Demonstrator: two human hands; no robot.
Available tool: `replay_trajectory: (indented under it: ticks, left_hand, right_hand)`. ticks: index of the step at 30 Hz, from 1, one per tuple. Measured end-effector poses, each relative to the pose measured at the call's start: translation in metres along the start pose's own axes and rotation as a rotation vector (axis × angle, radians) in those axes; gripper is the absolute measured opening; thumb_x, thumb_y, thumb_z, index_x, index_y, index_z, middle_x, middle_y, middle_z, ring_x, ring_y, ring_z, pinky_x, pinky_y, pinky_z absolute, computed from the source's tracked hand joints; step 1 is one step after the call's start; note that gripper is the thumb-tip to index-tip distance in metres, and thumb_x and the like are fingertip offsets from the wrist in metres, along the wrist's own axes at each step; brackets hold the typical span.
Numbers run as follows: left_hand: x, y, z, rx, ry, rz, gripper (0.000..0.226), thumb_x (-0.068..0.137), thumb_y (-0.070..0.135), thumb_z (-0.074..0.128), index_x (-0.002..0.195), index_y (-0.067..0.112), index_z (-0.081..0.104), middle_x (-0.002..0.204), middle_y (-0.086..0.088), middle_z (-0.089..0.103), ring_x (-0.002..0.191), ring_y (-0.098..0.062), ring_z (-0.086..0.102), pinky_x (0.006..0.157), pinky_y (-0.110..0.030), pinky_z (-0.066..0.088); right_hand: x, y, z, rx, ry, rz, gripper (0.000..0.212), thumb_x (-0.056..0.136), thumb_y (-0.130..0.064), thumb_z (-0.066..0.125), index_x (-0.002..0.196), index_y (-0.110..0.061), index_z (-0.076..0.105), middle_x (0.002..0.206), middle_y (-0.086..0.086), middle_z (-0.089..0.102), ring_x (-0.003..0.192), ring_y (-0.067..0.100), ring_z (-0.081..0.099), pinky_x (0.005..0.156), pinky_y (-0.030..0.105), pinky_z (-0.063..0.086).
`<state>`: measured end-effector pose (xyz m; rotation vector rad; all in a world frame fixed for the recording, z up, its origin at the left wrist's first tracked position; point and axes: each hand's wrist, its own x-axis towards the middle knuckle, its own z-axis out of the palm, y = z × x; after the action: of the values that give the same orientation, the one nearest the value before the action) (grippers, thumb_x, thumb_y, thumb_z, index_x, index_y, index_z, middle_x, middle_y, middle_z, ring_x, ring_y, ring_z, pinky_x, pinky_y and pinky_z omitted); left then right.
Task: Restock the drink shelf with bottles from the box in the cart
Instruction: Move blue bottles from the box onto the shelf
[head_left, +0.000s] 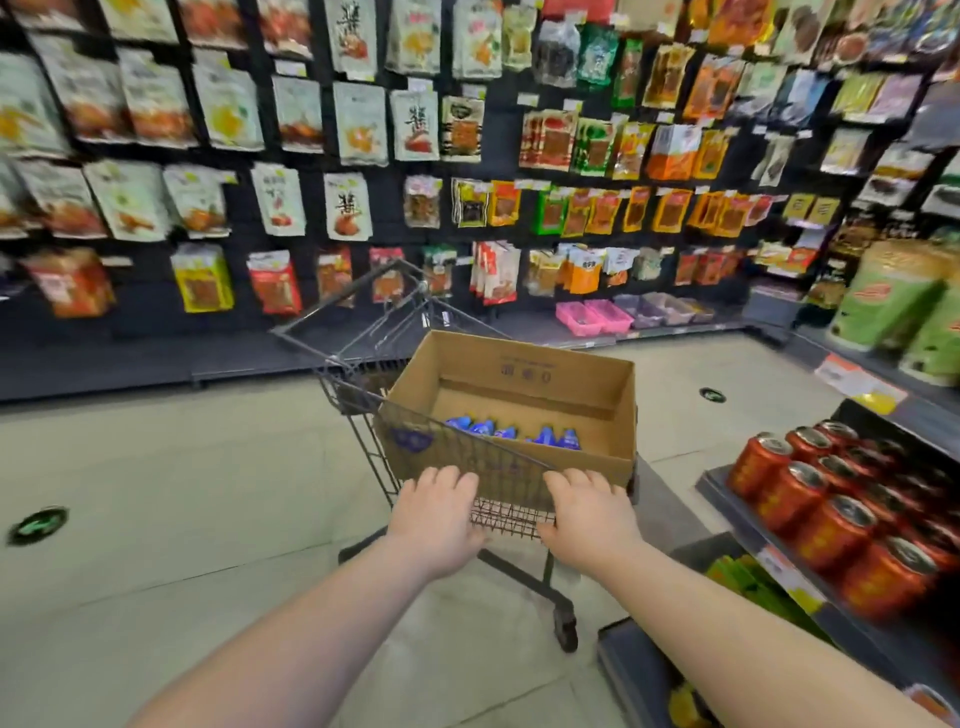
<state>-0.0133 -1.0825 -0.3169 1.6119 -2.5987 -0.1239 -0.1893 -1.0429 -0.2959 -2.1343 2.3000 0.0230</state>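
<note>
Left of the small dark wire shopping cart (353, 374), and behind it, a black wall is hung with rows of pale and orange snack packets (291, 197). Some carry large black characters, which I cannot read through the blur.

My left hand (436, 514) grasps the cart's near rail, fingers curled over the top. In the cart's basket sits an open brown cardboard box (587, 457), tilted, its near edge propped on the wire rim. A few blue-labelled bottles (511, 434) lie at the box's near end, and the rest of its floor is bare. Printed marks on the box's far inner wall are too smeared to read.

My right hand (589, 519) grasps the same rail, just right of the left hand.

Right of the cart, close by, a low dark drink shelf (719, 486) holds rows of red cans (831, 519) with illegible labels.

Risks, as I judge them: the propped box could slide or tip if I push the cart sharply, and the loose bottles could roll. Swinging the cart right could clip the shelf corner.
</note>
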Motion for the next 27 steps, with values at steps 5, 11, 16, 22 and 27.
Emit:
replay_trajectory:
  ticks: [5,11,16,22,27]
  left_hand:
    - [0.038,-0.036,0.012,0.006,-0.035,-0.071,0.062,0.084,0.056,0.052,0.133,0.021,0.036,0.133,-0.002,0.041,0.126,-0.025,0.036,0.104,-0.038,0.033]
    - [0.126,-0.047,0.015,0.031,-0.070,-0.097,0.064,0.083,0.055,0.052,0.135,0.022,0.034,0.135,-0.001,0.040,0.127,-0.024,0.035,0.106,-0.038,0.031]
    - [0.203,-0.037,0.016,0.049,-0.078,-0.050,0.061,0.084,0.055,0.052,0.132,0.022,0.035,0.134,-0.002,0.040,0.127,-0.025,0.036,0.105,-0.040,0.031]
    - [0.261,-0.034,0.034,0.051,-0.159,-0.047,0.063,0.083,0.055,0.052,0.134,0.021,0.035,0.134,-0.002,0.041,0.127,-0.025,0.035,0.104,-0.040,0.030]
    - [0.300,-0.033,0.052,0.040,-0.227,-0.025,0.060,0.084,0.055,0.052,0.131,0.020,0.037,0.133,-0.003,0.042,0.128,-0.026,0.036,0.102,-0.041,0.032]
  right_hand:
    - [0.059,-0.006,0.023,0.032,-0.081,-0.042,0.054,0.088,-0.043,0.050,0.136,-0.026,0.035,0.138,-0.001,0.042,0.130,0.024,0.035,0.102,0.042,0.032]
    - [0.149,0.021,0.041,0.061,-0.143,-0.051,0.057,0.087,-0.045,0.051,0.137,-0.024,0.034,0.140,0.000,0.041,0.130,0.025,0.034,0.103,0.041,0.032]
    - [0.219,0.058,0.044,0.081,-0.167,-0.022,0.058,0.088,-0.044,0.050,0.140,-0.024,0.032,0.144,-0.001,0.038,0.133,0.025,0.032,0.105,0.041,0.030]
    - [0.264,0.093,0.055,0.075,-0.217,0.018,0.056,0.089,-0.043,0.047,0.141,-0.026,0.030,0.143,-0.001,0.038,0.132,0.024,0.034,0.104,0.038,0.031]
    - [0.283,0.118,0.070,0.090,-0.271,0.091,0.053,0.089,-0.045,0.047,0.137,-0.026,0.034,0.141,-0.001,0.041,0.130,0.023,0.035,0.103,0.038,0.033]
